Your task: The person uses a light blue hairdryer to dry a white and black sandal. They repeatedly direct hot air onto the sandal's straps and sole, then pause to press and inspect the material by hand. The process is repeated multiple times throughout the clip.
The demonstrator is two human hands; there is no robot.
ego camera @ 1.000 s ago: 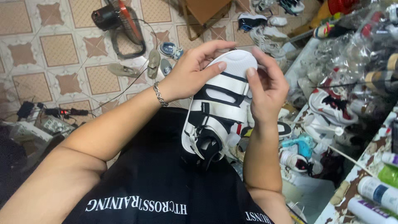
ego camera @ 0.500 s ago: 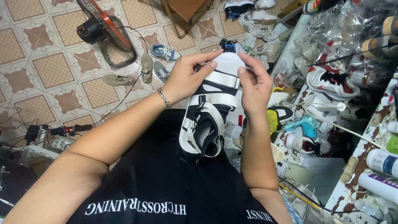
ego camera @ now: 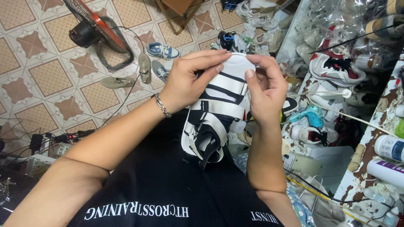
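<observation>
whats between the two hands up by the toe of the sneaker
In the head view, only the white toe of the black-and-white sneaker lies between the left hand and the right hand; both grip it.

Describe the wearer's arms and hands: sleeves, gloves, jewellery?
Both arms are bare to the upper arm, with no gloves. The left hand has a silver chain-link bracelet at the wrist. The right hand shows no ring, watch or band. A black short-sleeved shirt with white lettering covers the torso.

blk/wht sneaker (ego camera: 216, 113), blk shirt (ego camera: 168, 189), tan patterned floor tiles (ego camera: 46, 75)
</observation>
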